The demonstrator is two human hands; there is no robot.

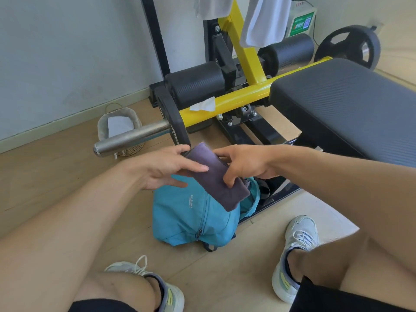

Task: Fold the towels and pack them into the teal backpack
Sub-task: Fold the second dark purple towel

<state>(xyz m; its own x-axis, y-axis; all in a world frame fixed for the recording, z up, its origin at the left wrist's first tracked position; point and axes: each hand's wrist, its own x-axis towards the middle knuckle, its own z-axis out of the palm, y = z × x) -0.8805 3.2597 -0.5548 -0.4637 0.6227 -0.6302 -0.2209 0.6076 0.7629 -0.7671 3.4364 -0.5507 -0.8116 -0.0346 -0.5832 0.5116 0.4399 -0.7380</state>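
Observation:
A folded dark purple towel [219, 183] is held in the air just above the teal backpack [193, 219], which stands on the wooden floor between my feet. My left hand [164, 168] holds the towel's upper left end, thumb on top and fingers beneath. My right hand [244, 164] pinches the towel's right edge, thumb on its top face. The backpack's mouth lies under the towel's lower end and is mostly hidden. Two white towels [263, 21] hang over the machine's frame at the top.
A yellow and black weight bench [247, 95] stands behind the backpack, its padded seat [351, 104] at right and a steel bar [132, 137] jutting left. A woven basket [119, 129] holding a white cloth sits by the wall. A white wipe [203, 105] lies on the yellow beam.

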